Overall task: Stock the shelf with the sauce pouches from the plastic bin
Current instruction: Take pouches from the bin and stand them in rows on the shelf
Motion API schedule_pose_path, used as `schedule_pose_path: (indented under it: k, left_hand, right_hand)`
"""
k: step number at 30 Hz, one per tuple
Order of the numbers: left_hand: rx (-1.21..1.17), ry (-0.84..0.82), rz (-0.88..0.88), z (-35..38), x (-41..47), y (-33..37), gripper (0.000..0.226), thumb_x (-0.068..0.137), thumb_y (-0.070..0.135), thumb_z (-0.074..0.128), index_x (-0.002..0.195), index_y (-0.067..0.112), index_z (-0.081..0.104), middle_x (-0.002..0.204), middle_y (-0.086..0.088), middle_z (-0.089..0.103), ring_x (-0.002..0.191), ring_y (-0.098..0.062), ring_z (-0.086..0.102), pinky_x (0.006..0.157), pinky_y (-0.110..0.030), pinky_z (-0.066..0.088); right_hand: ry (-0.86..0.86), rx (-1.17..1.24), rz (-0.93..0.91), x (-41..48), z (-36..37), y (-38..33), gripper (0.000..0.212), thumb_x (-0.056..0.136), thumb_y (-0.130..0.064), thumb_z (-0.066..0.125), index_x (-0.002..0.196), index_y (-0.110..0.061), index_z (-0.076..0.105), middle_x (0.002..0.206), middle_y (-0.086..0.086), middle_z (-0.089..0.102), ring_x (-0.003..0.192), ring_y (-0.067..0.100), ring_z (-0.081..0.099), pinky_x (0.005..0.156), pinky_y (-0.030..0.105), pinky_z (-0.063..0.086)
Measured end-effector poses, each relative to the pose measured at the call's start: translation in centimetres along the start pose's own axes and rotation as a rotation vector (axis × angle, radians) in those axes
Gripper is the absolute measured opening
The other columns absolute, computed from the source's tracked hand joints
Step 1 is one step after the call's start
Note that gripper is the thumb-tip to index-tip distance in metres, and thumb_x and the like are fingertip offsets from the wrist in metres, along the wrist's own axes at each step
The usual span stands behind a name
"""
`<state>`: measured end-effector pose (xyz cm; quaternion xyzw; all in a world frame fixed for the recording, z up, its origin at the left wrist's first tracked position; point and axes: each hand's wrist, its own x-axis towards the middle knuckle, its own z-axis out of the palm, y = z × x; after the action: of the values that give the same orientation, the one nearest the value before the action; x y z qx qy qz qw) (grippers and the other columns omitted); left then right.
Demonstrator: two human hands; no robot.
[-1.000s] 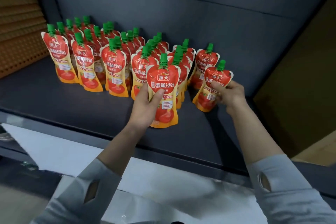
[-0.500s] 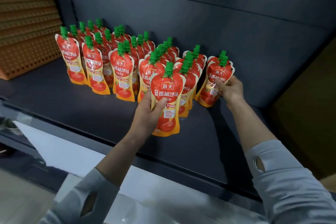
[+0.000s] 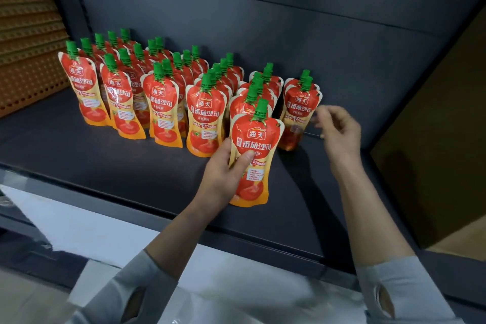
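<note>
Several red and yellow sauce pouches with green caps (image 3: 163, 102) stand in rows on the dark shelf (image 3: 110, 166). My left hand (image 3: 223, 168) grips one upright pouch (image 3: 253, 155) at the front of a middle row, its base on the shelf. At the right end stands the rightmost pouch (image 3: 299, 110), in front of another. My right hand (image 3: 339, 131) hovers just to its right, fingers apart and blurred, holding nothing. The plastic bin is not in view.
An orange perforated panel (image 3: 26, 47) stands at the shelf's left end. The dark back wall (image 3: 263, 21) rises behind the rows. A tan side panel (image 3: 447, 139) closes the right. A white surface (image 3: 105, 231) lies below the shelf's front edge.
My right hand has let go of the rightmost pouch, which now stands in its row, and has drawn back to the right. My left hand still holds its pouch.
</note>
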<state>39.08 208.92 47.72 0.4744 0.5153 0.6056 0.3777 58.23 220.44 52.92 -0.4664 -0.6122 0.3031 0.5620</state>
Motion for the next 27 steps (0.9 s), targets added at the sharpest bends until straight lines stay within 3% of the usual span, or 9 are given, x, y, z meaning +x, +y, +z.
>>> schedule_pose_path:
  k: [3,6,11,16,21,27]
  left_hand:
    - [0.006,-0.07,-0.009,1.7,-0.2,-0.1,0.038,0.093,0.033,0.06,0.129,0.023,0.052,0.119,0.005,0.066,0.109,-0.011,0.064,0.095,-0.039,0.054]
    - [0.014,-0.141,-0.004,3.4,-0.6,0.0,0.035,0.093,0.033,0.059,0.128,0.028,0.052,0.119,0.006,0.066,0.11,-0.009,0.063,0.095,-0.037,0.053]
    - [0.091,-0.164,0.006,4.6,-0.6,-0.7,0.036,0.093,0.028,0.061,0.127,0.024,0.055,0.12,0.009,0.064,0.112,-0.005,0.06,0.097,-0.03,0.051]
    - [0.393,-0.188,0.076,4.9,-0.7,-2.6,0.041,0.095,0.024,0.059,0.135,0.025,0.052,0.132,0.008,0.057,0.121,-0.006,0.052,0.103,-0.028,0.045]
    - [0.639,-0.282,0.139,6.6,0.6,-3.7,0.048,0.098,0.021,0.053,0.144,0.019,0.042,0.148,0.004,0.042,0.137,-0.012,0.037,0.112,-0.028,0.032]
    - [0.761,-0.268,0.104,8.1,2.7,-4.6,0.06,0.099,0.024,0.049,0.152,0.017,0.022,0.16,0.001,0.017,0.147,-0.013,0.014,0.114,-0.021,0.013]
  right_hand:
    - [-0.332,0.121,0.012,-3.1,-0.3,-2.6,0.025,0.095,-0.038,0.058,0.095,-0.019,0.072,0.095,-0.002,0.073,0.083,0.004,0.067,0.065,0.015,0.049]
    - [-0.474,0.104,0.038,-4.4,-0.7,-3.2,0.014,0.092,-0.02,0.067,0.1,-0.01,0.072,0.101,0.002,0.075,0.09,0.012,0.073,0.073,0.022,0.057]
    - [-0.372,-0.009,0.026,-3.2,-3.6,-2.1,0.013,0.091,-0.018,0.07,0.095,-0.006,0.074,0.094,0.006,0.078,0.089,0.022,0.075,0.08,0.035,0.06]
    - [-0.18,-0.102,0.017,-0.2,-5.7,-1.1,0.009,0.091,-0.025,0.07,0.092,-0.016,0.073,0.09,-0.006,0.077,0.086,0.01,0.074,0.078,0.03,0.06]
    - [-0.185,-0.18,-0.025,2.2,-3.6,0.3,0.005,0.093,-0.024,0.068,0.093,-0.026,0.073,0.094,-0.009,0.076,0.088,0.007,0.073,0.083,0.033,0.06]
    - [-0.257,-0.063,-0.016,4.8,-0.8,2.0,0.023,0.096,-0.016,0.064,0.117,-0.011,0.071,0.113,0.004,0.074,0.101,0.014,0.071,0.09,0.036,0.058]
